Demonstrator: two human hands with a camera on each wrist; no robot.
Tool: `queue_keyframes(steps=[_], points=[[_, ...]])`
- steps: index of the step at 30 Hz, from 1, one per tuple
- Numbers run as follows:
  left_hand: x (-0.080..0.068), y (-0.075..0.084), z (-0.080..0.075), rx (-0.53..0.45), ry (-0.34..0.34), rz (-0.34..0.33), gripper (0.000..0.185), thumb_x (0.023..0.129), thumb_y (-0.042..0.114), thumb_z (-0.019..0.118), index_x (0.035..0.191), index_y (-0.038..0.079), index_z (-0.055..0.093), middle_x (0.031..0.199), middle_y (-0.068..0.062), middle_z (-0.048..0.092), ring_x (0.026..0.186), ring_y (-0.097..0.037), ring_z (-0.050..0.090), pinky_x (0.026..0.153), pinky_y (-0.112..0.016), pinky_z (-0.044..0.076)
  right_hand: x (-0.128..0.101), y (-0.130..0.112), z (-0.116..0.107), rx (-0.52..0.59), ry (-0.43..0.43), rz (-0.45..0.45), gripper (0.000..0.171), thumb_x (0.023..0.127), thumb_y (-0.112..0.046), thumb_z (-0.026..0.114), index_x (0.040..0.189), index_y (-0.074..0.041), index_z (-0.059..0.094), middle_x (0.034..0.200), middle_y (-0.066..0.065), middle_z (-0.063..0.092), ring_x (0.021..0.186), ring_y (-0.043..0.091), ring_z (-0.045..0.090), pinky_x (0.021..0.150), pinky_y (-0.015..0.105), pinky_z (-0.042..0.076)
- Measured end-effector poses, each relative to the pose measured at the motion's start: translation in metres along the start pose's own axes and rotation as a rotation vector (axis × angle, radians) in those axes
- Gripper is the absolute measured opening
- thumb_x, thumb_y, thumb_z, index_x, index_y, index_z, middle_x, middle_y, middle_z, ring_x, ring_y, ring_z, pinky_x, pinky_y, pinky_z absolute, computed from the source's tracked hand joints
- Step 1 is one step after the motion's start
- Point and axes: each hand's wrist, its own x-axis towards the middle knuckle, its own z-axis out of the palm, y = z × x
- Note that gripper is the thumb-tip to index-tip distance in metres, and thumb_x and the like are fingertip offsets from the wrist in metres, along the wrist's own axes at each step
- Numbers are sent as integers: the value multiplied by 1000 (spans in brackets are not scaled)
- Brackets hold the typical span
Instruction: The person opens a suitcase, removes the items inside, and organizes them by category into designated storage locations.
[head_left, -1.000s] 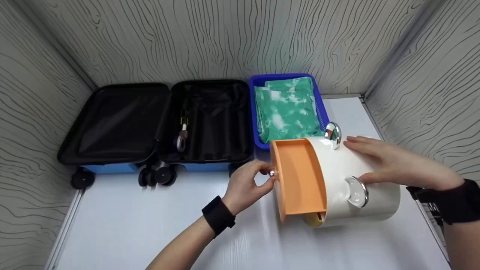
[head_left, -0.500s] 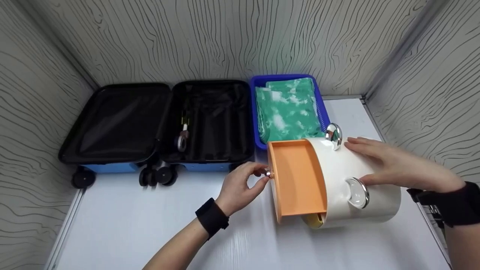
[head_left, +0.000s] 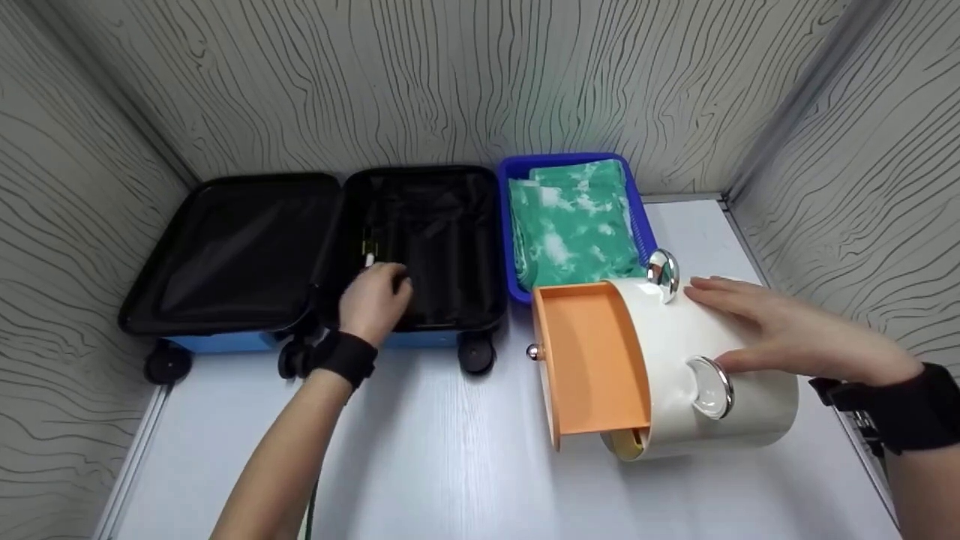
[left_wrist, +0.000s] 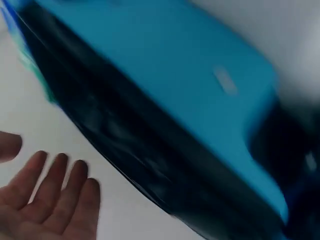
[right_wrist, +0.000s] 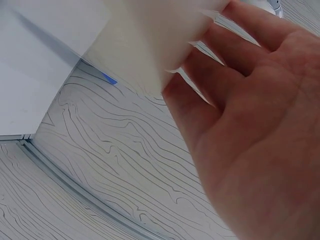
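In the head view my left hand (head_left: 375,301) is over the near side of the open suitcase's right half (head_left: 450,247). Its fingers are extended and hold nothing in the left wrist view. Beyond the fingertips, a small item with a yellow part and a white part (head_left: 370,260) shows in the black interior; the hand covers the remainder. My right hand (head_left: 795,328) rests on a white rounded drawer box (head_left: 664,390) with two chrome-rimmed feet, fingers fairly straight. From the box's left end an orange drawer (head_left: 598,360) is pulled out, with a round metal knob (head_left: 535,352) on its front.
Left of my hand lies the suitcase's other half (head_left: 240,255), black inside, with black wheels (head_left: 166,364) near the front. Behind the drawer box stands a blue basket (head_left: 512,281) holding folded green-and-white cloth (head_left: 574,225). Patterned walls enclose the white table (head_left: 450,450).
My left hand pulled the drawer slightly further left, let go of its knob and moved left over the suitcase. My right hand has stayed on the drawer box.
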Motion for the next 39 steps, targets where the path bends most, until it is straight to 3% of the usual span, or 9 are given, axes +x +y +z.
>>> queue_keyframes(steps=[2, 6, 8, 12, 14, 25, 30, 34, 39], points=[[11, -17, -9, 38, -16, -69, 29, 101, 21, 61, 120, 2, 73, 109, -17, 71, 91, -33, 68, 82, -49, 55, 0, 0, 1, -2, 4, -10, 90, 83, -46, 84, 158, -21, 42, 163, 8, 35, 149, 40, 27, 104, 5, 12], [26, -45, -16, 100, -52, -170, 29, 103, 22, 58, 89, 0, 72, 83, -18, 67, 70, -35, 62, 69, -49, 52, 1, -1, 3, 2, 3, -5, 91, 83, -47, 84, 159, -21, 42, 164, 7, 35, 150, 39, 27, 105, 6, 12], [29, -54, -14, 123, -83, -208, 37, 104, 25, 56, 76, 3, 66, 75, -17, 64, 65, -34, 60, 66, -49, 51, 1, -2, 4, 1, 0, 9, 91, 82, -48, 84, 159, -22, 41, 164, 6, 34, 151, 38, 26, 111, 15, 16], [29, -65, -5, 152, -127, -261, 39, 105, 24, 55, 74, 4, 68, 78, -19, 66, 68, -34, 62, 69, -49, 53, 1, -3, 6, 16, -6, 29, 92, 82, -49, 84, 159, -22, 41, 165, 5, 33, 151, 38, 24, 118, 50, 23], [28, -67, -1, 159, -135, -280, 34, 104, 18, 56, 77, 3, 70, 82, -20, 69, 72, -35, 63, 70, -49, 53, 1, -4, 7, 21, -7, 32, 92, 82, -48, 84, 159, -22, 42, 164, 6, 34, 151, 39, 25, 115, 58, 24], [24, -73, 10, 136, -72, -315, 23, 101, 8, 57, 81, 1, 67, 90, -23, 70, 79, -39, 67, 72, -52, 54, -1, -4, 6, 40, -8, 37, 91, 83, -49, 84, 159, -22, 41, 165, 8, 33, 152, 40, 22, 113, 69, 23], [24, -74, 8, 118, -60, -312, 18, 101, 12, 61, 94, -4, 66, 92, -27, 67, 82, -43, 67, 74, -54, 54, -1, -4, 4, 68, -11, 38, 87, 84, -45, 84, 158, -25, 43, 165, 5, 32, 153, 38, 20, 115, 66, 21], [30, -65, 2, 107, -48, -267, 22, 100, 15, 62, 102, -7, 64, 95, -28, 65, 83, -44, 66, 74, -55, 54, -2, -3, 3, 53, -8, 36, 85, 84, -46, 83, 157, -24, 44, 165, 5, 32, 153, 36, 21, 115, 61, 22], [41, -39, -13, 26, -38, -180, 32, 100, 19, 63, 121, -6, 63, 109, -25, 64, 93, -41, 64, 82, -52, 53, -4, -2, 3, 44, -10, 44, 88, 84, -46, 83, 158, -22, 43, 165, 6, 31, 152, 38, 21, 115, 63, 22]])
